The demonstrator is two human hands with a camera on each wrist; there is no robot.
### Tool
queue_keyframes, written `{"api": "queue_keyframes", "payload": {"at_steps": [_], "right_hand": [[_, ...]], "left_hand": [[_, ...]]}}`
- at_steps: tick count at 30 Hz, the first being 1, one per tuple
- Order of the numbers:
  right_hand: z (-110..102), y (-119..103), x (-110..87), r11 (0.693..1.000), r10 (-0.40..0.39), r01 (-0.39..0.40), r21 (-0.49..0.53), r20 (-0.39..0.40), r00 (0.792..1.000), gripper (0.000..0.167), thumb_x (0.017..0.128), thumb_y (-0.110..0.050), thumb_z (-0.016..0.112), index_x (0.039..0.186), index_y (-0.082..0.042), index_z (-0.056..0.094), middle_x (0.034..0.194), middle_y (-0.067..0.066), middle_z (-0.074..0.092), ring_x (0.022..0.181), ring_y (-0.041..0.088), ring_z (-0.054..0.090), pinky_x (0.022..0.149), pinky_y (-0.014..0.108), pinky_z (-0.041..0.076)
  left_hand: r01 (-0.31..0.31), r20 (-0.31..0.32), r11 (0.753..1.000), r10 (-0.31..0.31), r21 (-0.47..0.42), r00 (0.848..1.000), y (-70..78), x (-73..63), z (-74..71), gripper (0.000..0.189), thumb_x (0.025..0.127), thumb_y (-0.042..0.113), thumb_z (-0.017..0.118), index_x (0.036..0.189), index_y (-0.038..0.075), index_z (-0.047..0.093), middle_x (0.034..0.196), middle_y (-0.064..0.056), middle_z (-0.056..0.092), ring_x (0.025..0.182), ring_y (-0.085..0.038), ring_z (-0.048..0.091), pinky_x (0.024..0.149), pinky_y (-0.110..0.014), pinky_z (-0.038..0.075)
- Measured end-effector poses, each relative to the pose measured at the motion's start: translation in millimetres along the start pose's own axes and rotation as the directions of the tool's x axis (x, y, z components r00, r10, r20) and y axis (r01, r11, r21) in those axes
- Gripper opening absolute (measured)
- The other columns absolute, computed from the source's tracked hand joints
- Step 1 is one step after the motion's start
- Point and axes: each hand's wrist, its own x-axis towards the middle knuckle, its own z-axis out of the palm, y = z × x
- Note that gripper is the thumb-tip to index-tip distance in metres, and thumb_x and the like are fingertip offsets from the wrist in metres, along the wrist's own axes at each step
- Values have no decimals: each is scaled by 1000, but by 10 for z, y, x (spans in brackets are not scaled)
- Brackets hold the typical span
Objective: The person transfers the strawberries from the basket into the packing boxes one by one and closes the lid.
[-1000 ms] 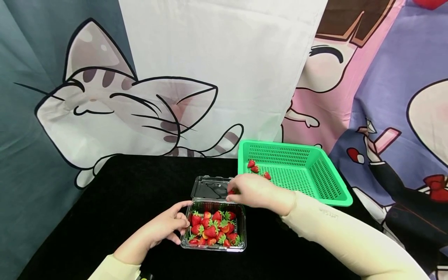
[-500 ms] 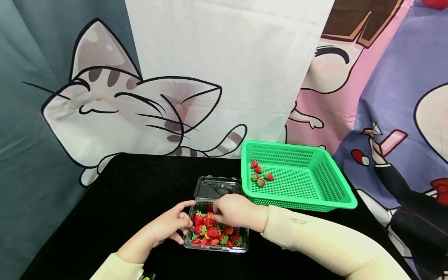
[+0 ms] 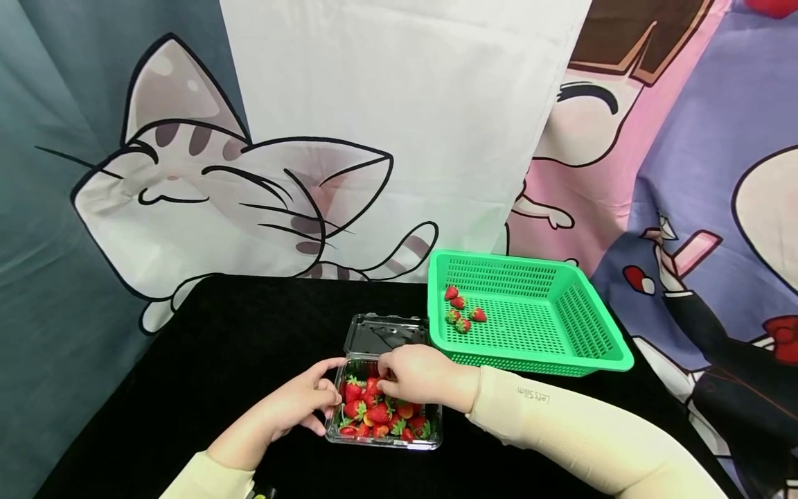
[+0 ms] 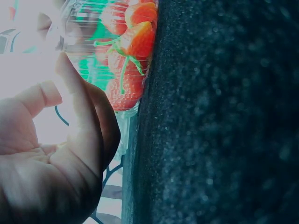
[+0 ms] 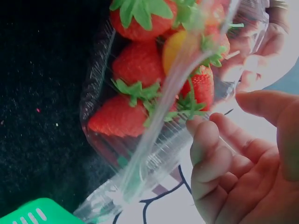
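Note:
A clear plastic clamshell box [image 3: 384, 443] stands with its lid [image 3: 382, 336] folded back. Several strawberries [image 3: 377, 414] with green leaves fill it, also visible in both wrist views. My left hand [image 3: 296, 402] grips the left side of the box, one finger reaching its back corner and others curled against the wall. Over the back right of the box is my right hand [image 3: 414, 374]. In the right wrist view, its thumb and fingers stand apart, with fingertips close to the leaves of a strawberry [image 5: 203, 91]. I see no fruit between them.
Behind and right of the box stands a green plastic basket [image 3: 530, 364] with several strawberries [image 3: 463, 326] at its left end. Black cloth [image 3: 274, 312] covers the table. A printed curtain [image 3: 399, 83] with cartoon figures hangs behind.
My right hand has moved from above the lid, where red fruit showed at its fingers, down-left into the box. Over the last half second it has hardly shifted. My left hand keeps its hold.

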Motion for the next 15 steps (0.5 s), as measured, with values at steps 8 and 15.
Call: {"api": "queue_keyframes", "payload": {"at_steps": [8,15], "right_hand": [[-230,70,-32,996,17,-13,90,-45,999,13,93,-34,66,89,-22,68,63,-15,53,57,4,48,53,24,42],[-577,265,-51,987,84,-72,144,-80,993,12,93,-35,66,89,-24,69,70,-16,60,60,4,53,57,26,47]], "left_hand": [[-1,-2,1000,1,-4,1000,-7,3,5,74,86,7,61,153,8,28,88,-10,59,73,-18,56,51,-29,56],[-8,-6,1000,8,2,1000,8,-12,3,74,86,6,61,152,8,28,88,-10,59,73,-17,56,51,-29,56]]}}
